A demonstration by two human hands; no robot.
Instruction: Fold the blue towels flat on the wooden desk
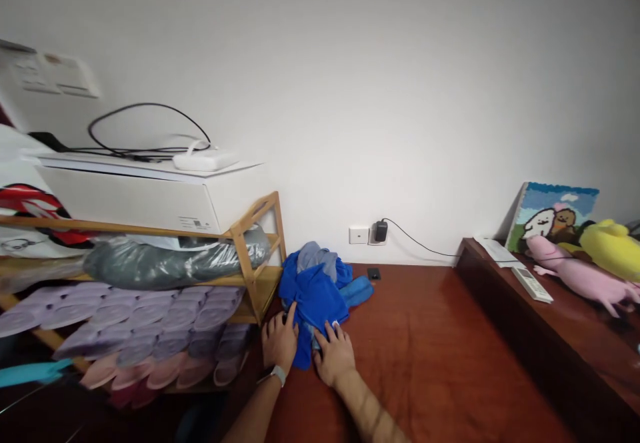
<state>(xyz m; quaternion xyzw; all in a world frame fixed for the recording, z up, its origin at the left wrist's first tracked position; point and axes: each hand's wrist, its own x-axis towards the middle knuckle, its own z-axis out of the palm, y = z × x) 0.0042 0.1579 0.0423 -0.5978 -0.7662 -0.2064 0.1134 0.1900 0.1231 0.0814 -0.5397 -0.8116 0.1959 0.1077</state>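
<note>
Both hands press flat, fingers spread and gripping nothing, on a heap of blue cloth [315, 293] lying on the red-brown floor [430, 343] beside a wooden shoe rack [250, 256]: left hand [280, 342] at its left edge, right hand [334, 356] on its near edge

Blurred at far left: rack [250, 243] and slippers [140, 336], edges smeared. Cut off by the left edge: red-and-white bag [30, 210] and teal strip [30, 371]. Cut off at the right edge: yellow toy [613, 246]. Partly hidden under blue cloth [315, 296]: fingertips of left hand [280, 342] and right hand [334, 356]. Too small to read: label on white box [150, 196].
</note>
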